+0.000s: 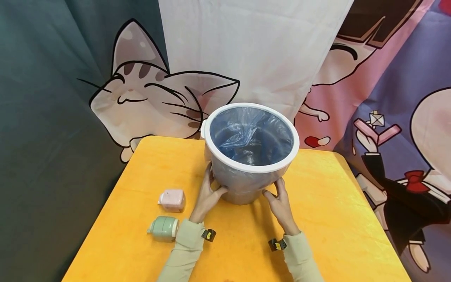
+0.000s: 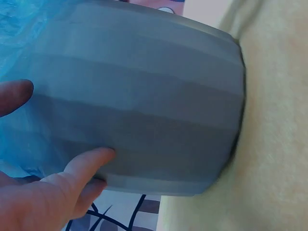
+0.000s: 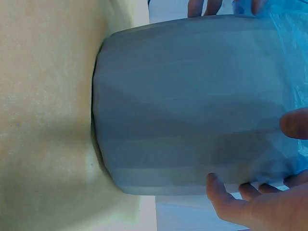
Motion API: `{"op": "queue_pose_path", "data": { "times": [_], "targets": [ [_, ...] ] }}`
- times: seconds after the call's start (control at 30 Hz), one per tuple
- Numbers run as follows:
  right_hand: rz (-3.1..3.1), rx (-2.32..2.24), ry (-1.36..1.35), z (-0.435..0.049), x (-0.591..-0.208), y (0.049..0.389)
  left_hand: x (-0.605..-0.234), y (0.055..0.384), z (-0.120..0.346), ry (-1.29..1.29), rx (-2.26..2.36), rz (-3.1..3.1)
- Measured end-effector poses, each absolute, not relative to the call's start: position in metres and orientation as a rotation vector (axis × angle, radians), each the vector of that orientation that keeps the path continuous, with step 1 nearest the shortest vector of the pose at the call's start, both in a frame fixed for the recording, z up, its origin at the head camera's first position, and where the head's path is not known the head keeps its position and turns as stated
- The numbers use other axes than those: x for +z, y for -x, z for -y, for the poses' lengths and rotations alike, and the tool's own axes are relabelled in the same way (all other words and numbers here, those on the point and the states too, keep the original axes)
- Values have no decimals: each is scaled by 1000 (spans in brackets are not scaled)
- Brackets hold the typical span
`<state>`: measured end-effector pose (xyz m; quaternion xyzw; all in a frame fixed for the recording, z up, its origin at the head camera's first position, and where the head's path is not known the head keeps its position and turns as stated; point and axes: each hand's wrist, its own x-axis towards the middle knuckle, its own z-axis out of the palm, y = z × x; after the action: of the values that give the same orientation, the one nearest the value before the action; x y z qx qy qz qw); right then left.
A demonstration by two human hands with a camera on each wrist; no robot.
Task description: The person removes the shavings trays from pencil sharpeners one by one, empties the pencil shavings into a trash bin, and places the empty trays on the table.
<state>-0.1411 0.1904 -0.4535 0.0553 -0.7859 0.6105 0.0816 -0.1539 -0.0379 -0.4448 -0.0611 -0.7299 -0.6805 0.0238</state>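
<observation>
A grey trash can (image 1: 243, 186) with a white rim ring (image 1: 246, 168) stands on the yellow table, lined with a translucent blue trash bag (image 1: 239, 135). The bag's edge hangs down over the can's upper outside. My left hand (image 1: 208, 196) holds the can's left side below the rim, thumb toward the front. On the opposite side, my right hand (image 1: 280, 205) grips it in the same manner. Both wrist views show the faceted grey wall, with the left fingers (image 2: 94, 161) and the right fingers (image 3: 219, 192) against its sides near the bag's edge.
Left of my left forearm lie a small pink bottle (image 1: 173, 199) and a green bottle (image 1: 164, 228), both on their sides. The yellow table (image 1: 334, 203) extends to either side of the can. Behind it hangs a cartoon-printed cloth (image 1: 260, 51).
</observation>
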Motion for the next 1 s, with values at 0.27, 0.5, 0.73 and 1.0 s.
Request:
{"op": "queue_pose_path", "data": {
  "times": [0.27, 0.5, 0.73, 1.0],
  "targets": [
    [2319, 1889, -161, -196, -469, 145, -450, 150, 39, 123, -2142, 2276],
    [2249, 1982, 5, -184, -486, 130, -453, 136, 44, 171, -2214, 2224],
    [2270, 2034, 117, -164, -503, 110, -451, 116, 59, 59, -2062, 2341],
    [2302, 2023, 59, -142, -517, 94, -465, 105, 75, -54, -2071, 2387]
  ]
}}
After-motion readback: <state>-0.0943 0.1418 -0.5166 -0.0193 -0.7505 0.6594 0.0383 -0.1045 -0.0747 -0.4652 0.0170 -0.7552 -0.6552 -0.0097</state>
